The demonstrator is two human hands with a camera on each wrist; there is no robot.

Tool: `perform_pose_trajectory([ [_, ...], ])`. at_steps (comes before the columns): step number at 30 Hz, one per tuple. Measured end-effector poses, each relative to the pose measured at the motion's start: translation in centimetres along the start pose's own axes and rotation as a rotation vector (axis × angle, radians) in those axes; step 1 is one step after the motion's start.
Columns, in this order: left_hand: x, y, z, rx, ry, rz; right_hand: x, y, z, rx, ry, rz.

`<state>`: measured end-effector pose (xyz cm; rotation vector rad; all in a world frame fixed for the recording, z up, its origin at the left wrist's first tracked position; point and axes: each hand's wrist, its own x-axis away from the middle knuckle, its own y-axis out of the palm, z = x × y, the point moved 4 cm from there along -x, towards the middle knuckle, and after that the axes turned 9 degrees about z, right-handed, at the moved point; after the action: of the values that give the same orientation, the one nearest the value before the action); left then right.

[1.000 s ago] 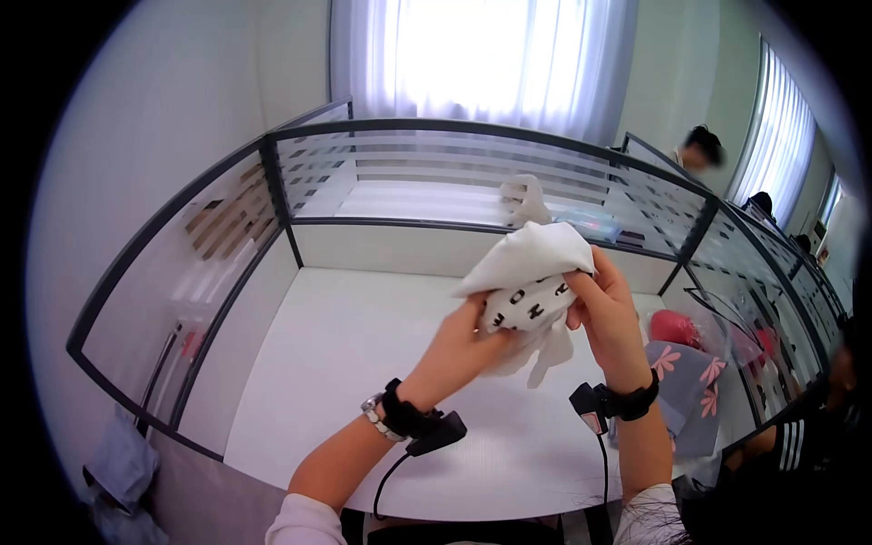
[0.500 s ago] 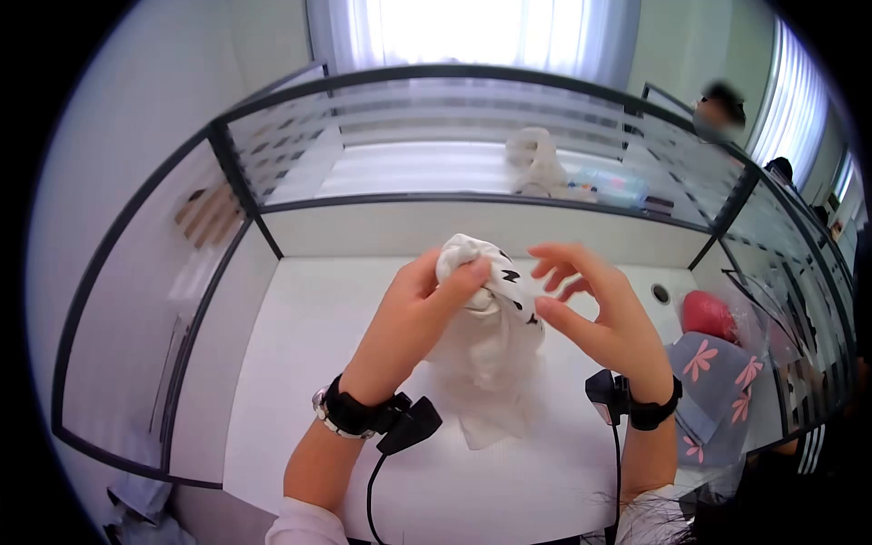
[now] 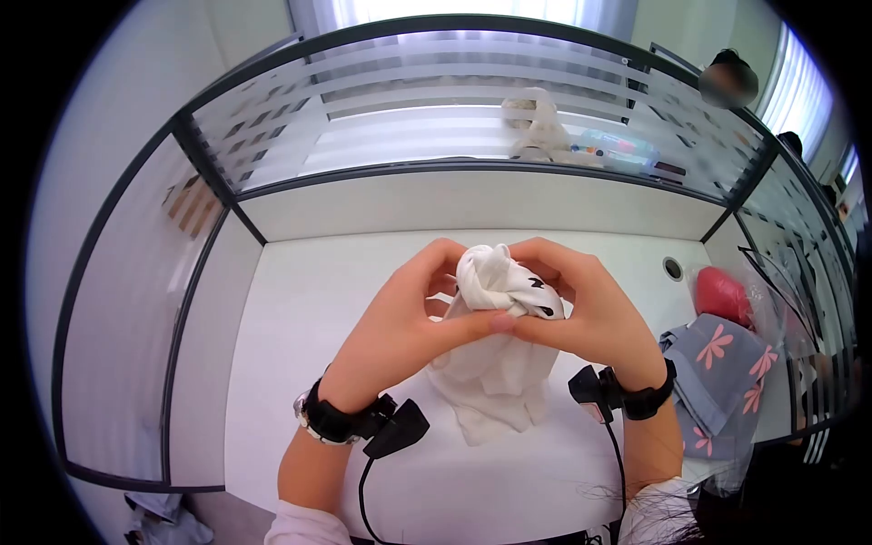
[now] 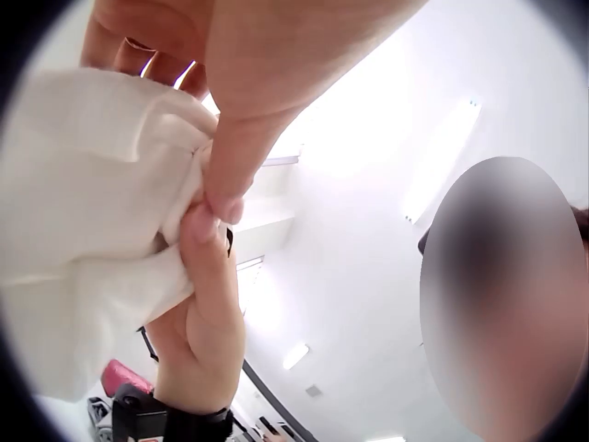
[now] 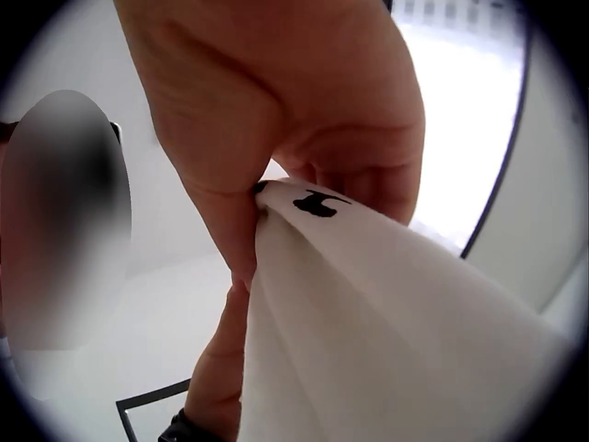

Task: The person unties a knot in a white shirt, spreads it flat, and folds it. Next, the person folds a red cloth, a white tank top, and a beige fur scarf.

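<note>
A white cloth with black letters [image 3: 495,363] is bunched at its top and hangs down over the white table in the head view. The left hand [image 3: 400,318] grips the bunch from the left, and the right hand [image 3: 590,300] grips it from the right. Both thumbs meet tip to tip at its near side. In the left wrist view the cloth [image 4: 83,212] falls in folds beside the touching thumbs. One black mark shows on the cloth [image 5: 386,304] near the right hand's fingers in the right wrist view. The far fingers are partly hidden behind the cloth.
Grey fabric with pink flowers [image 3: 718,381] and a red item [image 3: 722,295] in clear plastic lie at the table's right side. A round hole [image 3: 672,268] is near the back right corner. Dark-framed partitions [image 3: 472,165] enclose the table. Behind them is a beige cloth [image 3: 543,127].
The right hand, apart from the cloth half a second ago, has come in and now grips it. The printed side has gathered into a twisted bunch. The head view has tilted further down.
</note>
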<state>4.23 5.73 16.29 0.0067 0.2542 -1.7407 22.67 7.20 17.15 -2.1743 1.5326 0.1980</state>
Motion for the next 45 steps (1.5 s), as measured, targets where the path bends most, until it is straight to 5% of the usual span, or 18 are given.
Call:
perform_pose_trajectory([
  [5,-0.3,-1.1,0.7,-0.175,0.241,0.273,-0.3,0.0,0.8,-0.036,0.12,-0.021],
  [11,-0.1,-1.0,1.9,-0.195,0.283,0.108,-0.5,-0.2,1.0,0.023,0.123,-0.074],
  [14,-0.4,-1.4,0.8,-0.161,0.278,0.163,-0.4,0.5,1.5,-0.047,0.034,0.011],
  [16,-0.5,-1.1,0.6,-0.18,0.294,0.228,-0.4,0.7,1.2,-0.058,0.144,-0.088],
  [20,-0.5,-0.5,-0.3,-0.433,0.33,0.329,-0.3,2.1,0.9,-0.091,0.035,-0.047],
  [22,-0.2,0.2,-0.1,-0.65,0.483,0.393,-0.5,2.1,1.4,0.055,0.135,-0.081],
  [24,-0.1,0.6,0.0,-0.746,0.59,0.461,-0.6,2.4,2.4,-0.082,0.138,0.013],
  [29,-0.2,1.2,-0.8,-0.606,0.522,0.426,-0.3,3.0,2.1,-0.072,0.048,0.106],
  [36,0.5,1.7,-0.2,-0.727,0.523,0.395,0.1,3.3,3.1,-0.34,0.26,0.034],
  [45,0.6,2.0,-0.6,-0.76,0.493,0.263,-0.2,3.7,4.5,-0.109,0.213,0.083],
])
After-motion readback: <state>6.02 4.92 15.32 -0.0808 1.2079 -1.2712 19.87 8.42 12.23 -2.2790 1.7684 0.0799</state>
